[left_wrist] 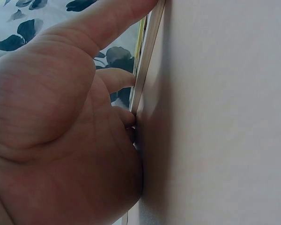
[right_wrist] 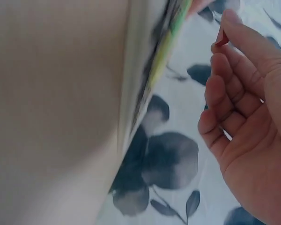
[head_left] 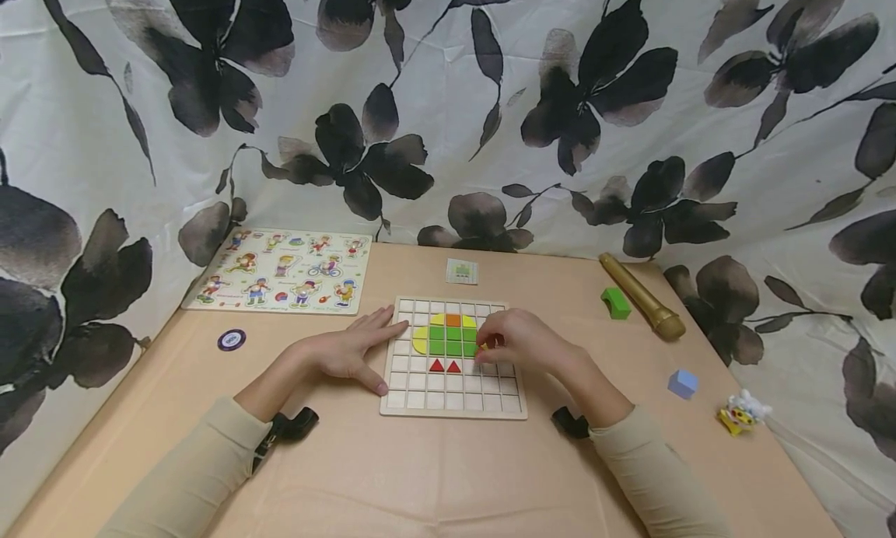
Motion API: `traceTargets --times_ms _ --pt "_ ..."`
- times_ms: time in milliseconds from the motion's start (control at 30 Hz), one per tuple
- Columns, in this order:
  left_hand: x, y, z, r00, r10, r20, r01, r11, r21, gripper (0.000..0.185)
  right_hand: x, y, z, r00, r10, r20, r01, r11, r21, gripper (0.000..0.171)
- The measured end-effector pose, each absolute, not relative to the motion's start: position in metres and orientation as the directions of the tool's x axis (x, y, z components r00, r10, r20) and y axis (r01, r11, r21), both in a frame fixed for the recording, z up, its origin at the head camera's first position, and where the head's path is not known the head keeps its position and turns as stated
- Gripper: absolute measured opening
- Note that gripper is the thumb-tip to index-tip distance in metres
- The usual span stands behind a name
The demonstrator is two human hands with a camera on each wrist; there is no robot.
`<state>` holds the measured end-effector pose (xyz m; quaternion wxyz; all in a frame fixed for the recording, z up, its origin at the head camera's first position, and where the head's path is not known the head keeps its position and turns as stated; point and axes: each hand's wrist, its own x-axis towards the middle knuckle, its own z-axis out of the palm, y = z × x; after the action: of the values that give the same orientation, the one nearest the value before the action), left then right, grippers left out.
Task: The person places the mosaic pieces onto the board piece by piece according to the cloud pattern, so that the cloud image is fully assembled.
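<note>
A white gridded board (head_left: 453, 400) lies mid-table in the head view. On it, green square tiles (head_left: 452, 341) form a block, with yellow rounded tiles (head_left: 420, 340) around them. An orange tile (head_left: 453, 320) sits at the top, and two red triangle tiles (head_left: 453, 367) lie below. My left hand (head_left: 353, 351) rests with fingers spread along the board's left edge, thumb at its lower corner. Over the board's right half, my right hand (head_left: 528, 340) pinches a small red tile (right_wrist: 222, 38) between thumb and index finger. Its other fingers are loosely curled.
A picture board (head_left: 294, 272) lies at the back left, above a round chip (head_left: 231, 340). Behind the gridded board is a small card (head_left: 462, 271). To the right are a green arch block (head_left: 616, 303), gold microphone-shaped object (head_left: 640, 295), blue cube (head_left: 682, 384) and toy figure (head_left: 743, 411).
</note>
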<state>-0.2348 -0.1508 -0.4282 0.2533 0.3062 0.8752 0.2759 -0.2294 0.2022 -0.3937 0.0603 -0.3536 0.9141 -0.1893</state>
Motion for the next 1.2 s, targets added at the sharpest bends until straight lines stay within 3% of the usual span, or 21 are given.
traceTargets --times_ms 700,1200 --pt "-0.234 -0.149 -0.426 -0.687 0.668 -0.286 0.378 0.664 0.645 0.117 -0.226 0.186 -0.411 -0.709 -0.705 -0.016 -0.680 0.690 -0.246 0.022" --pt "-0.235 -0.149 -0.428 -0.688 0.668 -0.284 0.379 0.664 0.644 0.117 -0.225 0.188 -0.409 -0.710 -0.702 -0.059 -0.657 0.689 -0.306 0.019"
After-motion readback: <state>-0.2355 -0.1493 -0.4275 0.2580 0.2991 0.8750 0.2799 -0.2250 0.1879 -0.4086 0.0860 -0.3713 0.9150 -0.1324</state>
